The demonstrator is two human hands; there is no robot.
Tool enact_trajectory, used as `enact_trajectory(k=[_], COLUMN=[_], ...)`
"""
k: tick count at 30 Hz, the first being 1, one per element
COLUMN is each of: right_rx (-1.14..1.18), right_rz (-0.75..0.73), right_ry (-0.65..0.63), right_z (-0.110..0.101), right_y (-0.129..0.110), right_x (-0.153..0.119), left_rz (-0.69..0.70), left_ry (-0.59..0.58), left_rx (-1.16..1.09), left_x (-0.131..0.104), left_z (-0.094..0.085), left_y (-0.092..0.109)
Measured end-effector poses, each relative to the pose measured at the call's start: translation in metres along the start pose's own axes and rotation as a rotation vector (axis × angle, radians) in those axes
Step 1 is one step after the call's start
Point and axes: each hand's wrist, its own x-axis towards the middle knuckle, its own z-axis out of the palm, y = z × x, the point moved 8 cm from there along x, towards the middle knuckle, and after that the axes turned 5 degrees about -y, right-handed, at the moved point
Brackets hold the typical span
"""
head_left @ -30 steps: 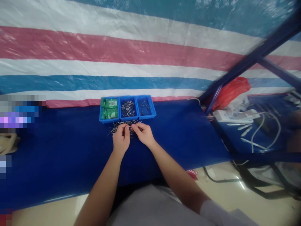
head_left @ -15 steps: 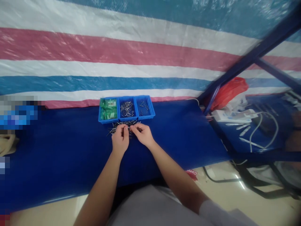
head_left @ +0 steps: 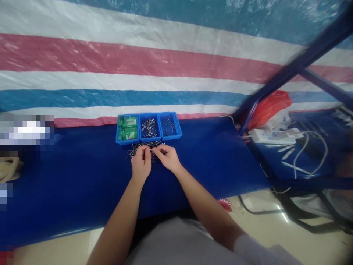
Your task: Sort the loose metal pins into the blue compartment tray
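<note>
My left hand (head_left: 141, 162) and my right hand (head_left: 167, 156) meet fingertip to fingertip over a loose pile of thin metal pieces (head_left: 135, 147) on the blue table. Both are closed in a pinch, and what lies between the fingertips is too small to make out. Just behind the pile stand three joined blue bins. The left bin (head_left: 119, 141) holds green packets (head_left: 129, 128), the middle bin (head_left: 150, 140) many short metal pieces (head_left: 149, 128), and the right bin (head_left: 176, 134) a few scattered ones (head_left: 170, 125).
A striped plastic sheet (head_left: 165, 62) hangs behind the blue table (head_left: 215, 162). Dark blue frame bars (head_left: 278, 82) rise at the right, with a red bag (head_left: 271, 106), a white power strip (head_left: 275, 136) and cables beyond. A beige object (head_left: 9, 167) sits at the left edge.
My hands hold the same pose over the pile. At the far left, the blurred-out area has changed from blue to white and grey. The view has shifted very slightly.
</note>
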Motion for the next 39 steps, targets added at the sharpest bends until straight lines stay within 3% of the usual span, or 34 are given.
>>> enact_trajectory(k=[39], right_rx=[0.003], right_rz=[0.041], right_ry=[-0.007], right_z=[0.0002], right_y=[0.0046], right_x=[-0.0003], left_rz=[-0.008], left_ry=[-0.004], left_rx=[-0.027], left_x=[0.0012], left_z=[0.0012], left_y=[-0.0027])
